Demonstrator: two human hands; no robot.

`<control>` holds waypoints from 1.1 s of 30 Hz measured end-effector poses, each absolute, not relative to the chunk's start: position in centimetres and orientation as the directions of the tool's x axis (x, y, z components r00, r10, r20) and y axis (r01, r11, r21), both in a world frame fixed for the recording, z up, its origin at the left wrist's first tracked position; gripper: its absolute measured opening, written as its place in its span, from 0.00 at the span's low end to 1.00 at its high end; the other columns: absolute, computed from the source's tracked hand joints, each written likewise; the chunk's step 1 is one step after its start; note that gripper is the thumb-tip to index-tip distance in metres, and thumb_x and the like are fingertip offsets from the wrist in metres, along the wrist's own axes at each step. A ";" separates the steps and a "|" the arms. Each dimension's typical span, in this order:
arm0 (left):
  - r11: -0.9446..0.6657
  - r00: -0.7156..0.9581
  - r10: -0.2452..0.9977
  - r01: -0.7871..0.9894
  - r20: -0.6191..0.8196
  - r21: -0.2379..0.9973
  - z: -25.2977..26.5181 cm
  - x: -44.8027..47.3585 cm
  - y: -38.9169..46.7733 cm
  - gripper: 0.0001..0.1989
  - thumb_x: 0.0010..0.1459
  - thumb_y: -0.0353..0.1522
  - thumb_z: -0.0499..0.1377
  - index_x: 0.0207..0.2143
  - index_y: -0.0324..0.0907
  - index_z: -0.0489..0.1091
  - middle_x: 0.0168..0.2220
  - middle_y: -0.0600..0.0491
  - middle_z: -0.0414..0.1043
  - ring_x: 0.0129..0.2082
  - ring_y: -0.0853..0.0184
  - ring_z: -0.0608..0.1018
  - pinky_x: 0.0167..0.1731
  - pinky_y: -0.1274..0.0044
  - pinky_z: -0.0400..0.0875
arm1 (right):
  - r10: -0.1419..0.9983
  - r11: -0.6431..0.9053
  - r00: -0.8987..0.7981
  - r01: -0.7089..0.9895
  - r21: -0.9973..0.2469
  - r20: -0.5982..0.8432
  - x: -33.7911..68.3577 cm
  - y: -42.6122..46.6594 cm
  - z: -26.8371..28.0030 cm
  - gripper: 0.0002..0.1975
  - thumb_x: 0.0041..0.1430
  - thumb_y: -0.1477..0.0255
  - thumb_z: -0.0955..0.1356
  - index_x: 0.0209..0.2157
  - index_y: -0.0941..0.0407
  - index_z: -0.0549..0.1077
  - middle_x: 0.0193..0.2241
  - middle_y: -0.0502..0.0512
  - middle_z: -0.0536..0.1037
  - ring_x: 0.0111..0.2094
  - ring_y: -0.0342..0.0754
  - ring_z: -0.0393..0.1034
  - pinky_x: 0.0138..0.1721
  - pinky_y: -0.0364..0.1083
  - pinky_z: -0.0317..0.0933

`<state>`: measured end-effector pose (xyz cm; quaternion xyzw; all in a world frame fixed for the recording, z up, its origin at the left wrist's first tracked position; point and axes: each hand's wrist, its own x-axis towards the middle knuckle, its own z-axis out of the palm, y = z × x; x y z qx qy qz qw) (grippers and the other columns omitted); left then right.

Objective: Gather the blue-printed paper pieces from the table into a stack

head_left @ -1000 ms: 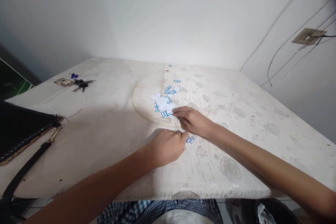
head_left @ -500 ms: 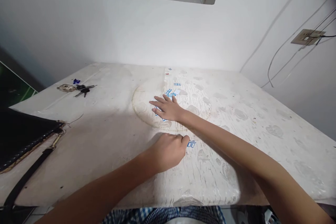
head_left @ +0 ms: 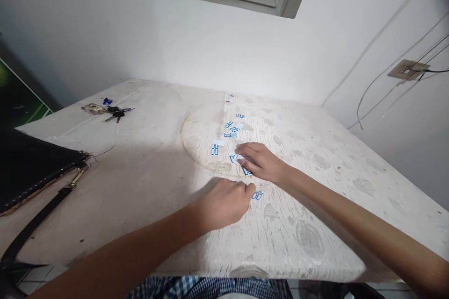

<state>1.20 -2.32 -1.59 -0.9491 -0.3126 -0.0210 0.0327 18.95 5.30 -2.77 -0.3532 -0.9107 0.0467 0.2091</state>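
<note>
My left hand [head_left: 228,203] rests on the table near its front edge, fingers curled into a fist; whatever lies inside is hidden. Small blue-outlined pieces [head_left: 257,195] stick out beside its thumb. Farther forward, my right hand [head_left: 263,161] reaches in from the right, fingers bent forward and thumb apart. Its fingertips touch a small white-and-blue piece [head_left: 234,157], and another blue piece [head_left: 247,171] lies under the thumb. Several similar flat pieces are scattered ahead: a blue pair [head_left: 214,149] with a white piece [head_left: 219,142], and a loose cluster [head_left: 230,135].
A patterned plastic cover lies on the table [head_left: 147,187]. Keys [head_left: 116,112] with a metal fob [head_left: 94,109] and a small dark-blue item [head_left: 107,101] lie at the left. A black bag [head_left: 38,163] with a strap is nearer. Behind rises a white wall [head_left: 175,46].
My right hand has drawn back to the right from over the scattered pieces, uncovering several, and its fingers have bent. My left hand stays in place. The view has shifted slightly.
</note>
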 end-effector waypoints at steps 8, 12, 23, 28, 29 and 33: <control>-0.804 0.805 0.594 0.593 0.006 -0.031 -1.2 1.2 -2.3 0.06 0.53 0.22 0.50 0.34 0.37 0.62 0.26 0.51 0.71 0.23 0.64 0.75 0.18 0.75 0.56 | 0.910 0.408 -0.368 0.879 -0.247 0.192 14.3 14.3 -1.8 0.24 0.64 0.57 0.52 0.59 0.48 0.57 0.62 0.56 0.53 0.62 0.65 0.42 0.55 0.71 0.38; -0.803 0.804 0.595 0.595 0.018 -0.041 -1.4 1.1 -2.2 0.06 0.55 0.23 0.49 0.34 0.38 0.62 0.26 0.52 0.71 0.24 0.64 0.74 0.18 0.74 0.58 | 0.914 0.404 -0.381 0.873 -0.271 0.137 11.9 16.7 -2.7 0.29 0.63 0.54 0.51 0.60 0.52 0.56 0.62 0.61 0.52 0.62 0.68 0.41 0.55 0.72 0.36; -0.803 0.803 0.594 0.596 0.041 -0.021 -1.5 1.0 -2.2 0.05 0.55 0.24 0.49 0.34 0.38 0.61 0.26 0.51 0.71 0.23 0.64 0.74 0.19 0.75 0.60 | 0.697 0.584 -0.709 0.478 -0.656 0.104 17.4 8.5 -0.7 0.23 0.67 0.59 0.52 0.50 0.53 0.70 0.55 0.54 0.67 0.56 0.49 0.60 0.54 0.52 0.58; -0.794 0.795 0.607 0.607 0.015 -0.039 -1.2 1.2 -2.2 0.05 0.55 0.23 0.49 0.32 0.39 0.62 0.26 0.52 0.70 0.22 0.65 0.73 0.18 0.75 0.58 | 0.890 0.438 -0.419 0.681 -0.587 0.178 17.8 14.1 0.5 0.26 0.68 0.66 0.48 0.46 0.56 0.73 0.48 0.55 0.74 0.51 0.48 0.66 0.52 0.49 0.59; -0.790 0.791 0.612 0.611 0.010 -0.040 -1.2 1.2 -2.2 0.05 0.55 0.23 0.49 0.33 0.39 0.62 0.26 0.53 0.70 0.22 0.65 0.73 0.18 0.75 0.58 | 0.910 0.410 -0.365 0.716 -0.565 0.198 17.6 15.8 0.4 0.24 0.68 0.67 0.49 0.48 0.57 0.72 0.51 0.56 0.71 0.54 0.49 0.63 0.54 0.50 0.56; -0.782 0.783 0.622 0.622 0.000 -0.046 -1.3 1.2 -2.2 0.05 0.55 0.24 0.49 0.33 0.39 0.62 0.27 0.53 0.71 0.24 0.64 0.74 0.18 0.75 0.57 | 0.954 0.296 -0.223 0.797 -0.527 0.199 16.5 21.0 -1.1 0.20 0.64 0.65 0.59 0.55 0.57 0.63 0.60 0.60 0.58 0.61 0.57 0.49 0.59 0.62 0.40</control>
